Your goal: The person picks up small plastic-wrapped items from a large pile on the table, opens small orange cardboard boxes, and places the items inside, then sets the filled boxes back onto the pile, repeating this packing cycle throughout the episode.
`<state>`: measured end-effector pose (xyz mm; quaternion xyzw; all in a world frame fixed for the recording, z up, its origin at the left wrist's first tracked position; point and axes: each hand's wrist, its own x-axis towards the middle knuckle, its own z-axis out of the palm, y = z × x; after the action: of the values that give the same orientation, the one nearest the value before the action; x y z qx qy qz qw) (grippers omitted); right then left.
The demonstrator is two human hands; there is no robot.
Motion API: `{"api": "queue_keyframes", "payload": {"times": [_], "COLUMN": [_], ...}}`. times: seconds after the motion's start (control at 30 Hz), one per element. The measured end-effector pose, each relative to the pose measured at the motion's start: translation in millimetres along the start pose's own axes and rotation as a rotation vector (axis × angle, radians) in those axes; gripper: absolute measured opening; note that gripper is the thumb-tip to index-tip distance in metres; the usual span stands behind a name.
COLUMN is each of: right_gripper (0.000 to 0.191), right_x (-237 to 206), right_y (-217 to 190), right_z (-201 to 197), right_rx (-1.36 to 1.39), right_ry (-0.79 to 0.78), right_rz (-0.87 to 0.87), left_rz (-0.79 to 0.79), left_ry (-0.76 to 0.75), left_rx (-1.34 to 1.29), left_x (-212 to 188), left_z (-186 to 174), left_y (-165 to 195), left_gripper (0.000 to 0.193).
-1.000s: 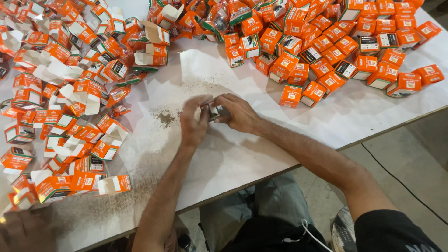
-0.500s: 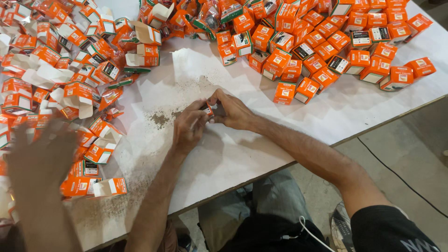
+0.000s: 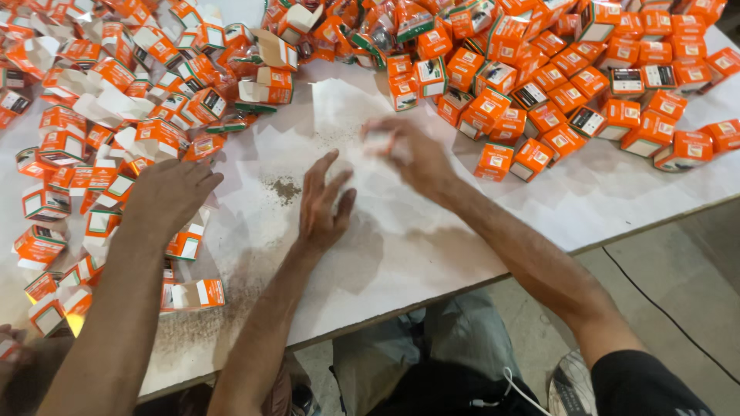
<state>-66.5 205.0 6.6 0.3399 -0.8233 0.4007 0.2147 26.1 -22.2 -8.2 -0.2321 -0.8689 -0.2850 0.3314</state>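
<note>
On the white tabletop (image 3: 432,246), between two heaps of small orange cartons, we see our left hand (image 3: 324,204) lying flat with its fingers spread, palm down and gripping nothing. Our right hand (image 3: 405,154) is blurred; it seems cupped around a small pale item (image 3: 379,141), but we cannot tell whether it really grips it. That item sits at the near edge of the closed boxes (image 3: 586,85) stacked to the right, just beyond our left fingertips.

A co-worker's hand (image 3: 166,196) comes in from the left, resting open on the opened, flattened boxes (image 3: 100,154) piled there.

We judge the cartons to be thin card: very light, easily crushed or creased at the flaps, best pinched by two opposite side walls and not by the loose tabs. The pale item looks small enough to slip from a loose hold.

A dark smudge of grit (image 3: 285,187) marks the tabletop near our left hand. What the item is we cannot make out through the blur. Both heaps are cut off by the frame's top and left edges.
</note>
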Motion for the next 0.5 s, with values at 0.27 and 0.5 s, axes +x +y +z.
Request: {"api": "queue_keyframes", "payload": {"times": [0.27, 0.5], "right_gripper": [0.1, 0.084], "right_x": [4.3, 6.1], "right_y": [0.9, 27.0], "right_z": [12.0, 40.6], "right_rx": [-0.094, 0.354], "right_ry": [0.105, -0.071], "right_rz": [-0.075, 0.159], "left_rz": [-0.164, -0.152], "left_ry": [0.353, 0.065], "left_rx": [0.257, -0.018], "left_x": [107.1, 136.3], "left_z": [-4.5, 6.7], "left_y": [-109.7, -87.0], "left_gripper": [0.067, 0.013]}}
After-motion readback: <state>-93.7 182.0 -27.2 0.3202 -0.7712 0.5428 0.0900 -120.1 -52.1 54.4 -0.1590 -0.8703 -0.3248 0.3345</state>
